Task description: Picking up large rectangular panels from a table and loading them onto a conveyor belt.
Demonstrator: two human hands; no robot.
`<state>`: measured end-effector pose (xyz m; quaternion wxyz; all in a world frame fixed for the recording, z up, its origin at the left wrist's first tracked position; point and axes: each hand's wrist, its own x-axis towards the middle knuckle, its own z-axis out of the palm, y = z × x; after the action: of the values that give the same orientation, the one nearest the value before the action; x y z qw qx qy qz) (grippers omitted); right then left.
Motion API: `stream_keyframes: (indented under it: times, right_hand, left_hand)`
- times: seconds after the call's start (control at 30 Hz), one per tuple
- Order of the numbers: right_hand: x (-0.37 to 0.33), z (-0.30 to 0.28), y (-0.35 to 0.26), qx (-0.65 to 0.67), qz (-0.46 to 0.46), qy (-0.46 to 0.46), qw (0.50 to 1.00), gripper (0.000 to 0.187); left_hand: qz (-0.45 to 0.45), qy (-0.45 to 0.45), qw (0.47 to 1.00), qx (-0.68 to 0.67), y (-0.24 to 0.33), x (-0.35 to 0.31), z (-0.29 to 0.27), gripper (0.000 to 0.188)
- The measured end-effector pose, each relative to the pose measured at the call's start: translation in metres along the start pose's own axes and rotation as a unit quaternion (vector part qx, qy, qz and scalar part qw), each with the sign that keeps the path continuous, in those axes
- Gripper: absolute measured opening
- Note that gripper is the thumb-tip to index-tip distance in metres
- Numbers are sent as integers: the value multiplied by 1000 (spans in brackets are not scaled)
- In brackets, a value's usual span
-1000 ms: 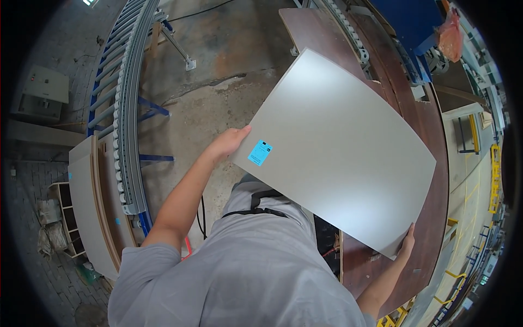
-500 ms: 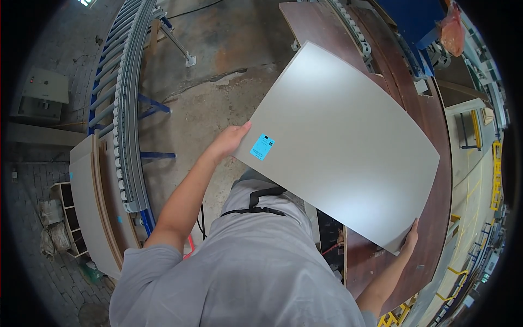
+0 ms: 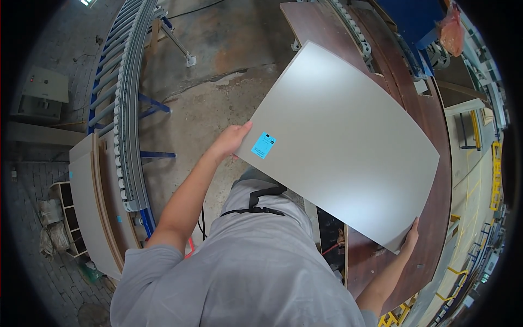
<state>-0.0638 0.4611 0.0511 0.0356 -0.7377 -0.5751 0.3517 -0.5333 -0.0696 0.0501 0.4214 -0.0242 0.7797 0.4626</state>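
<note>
A large pale grey panel [image 3: 338, 136] with a smooth, shiny face spans the space between my hands, slanting over the dark reddish-brown worktable [image 3: 430, 196]. Near its left end is a bright blue label [image 3: 263, 145]. My left hand [image 3: 231, 140] grips the left edge, thumb on top and the other fingers mostly hidden underneath. At the near right corner, my right hand [image 3: 409, 238] is closed around the edge, its fingers partly hidden. Whether the panel's underside rests on the table cannot be seen.
A roller conveyor [image 3: 128, 109] runs along the left on blue legs. Several similar panels [image 3: 90, 201] lean beside its near end. A grey control box [image 3: 43, 92] stands farther left. At the far right of the table are blue machinery [image 3: 408, 22] and a reddish plastic bag [image 3: 452, 32].
The panel and my left hand have shifted very slightly; the blue label sits a touch farther right and higher. Both hands keep their hold.
</note>
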Motion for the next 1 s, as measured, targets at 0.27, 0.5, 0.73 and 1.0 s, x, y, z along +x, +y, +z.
stream_keyframes:
  times: [0.27, 0.5, 0.73, 1.0]
  right_hand:
    - [2, 0, 8, 0, -6, 9, 1000, 90]
    - [5, 1, 2, 4, 3, 9, 1000, 89]
    - [2, -3, -2, 0, -44, -3, 999, 87]
    - [5, 6, 27, -56, -101, 97, 989, 83]
  left_hand:
    - [7, -3, 1000, -5, -4, -2, 2, 60]
    - [-8, -15, 1000, -9, 2, 4, -3, 58]
    - [61, -42, 995, -63, 5, 47, 5, 50]
    - [83, 74, 994, -2, 19, 88, 30, 54]
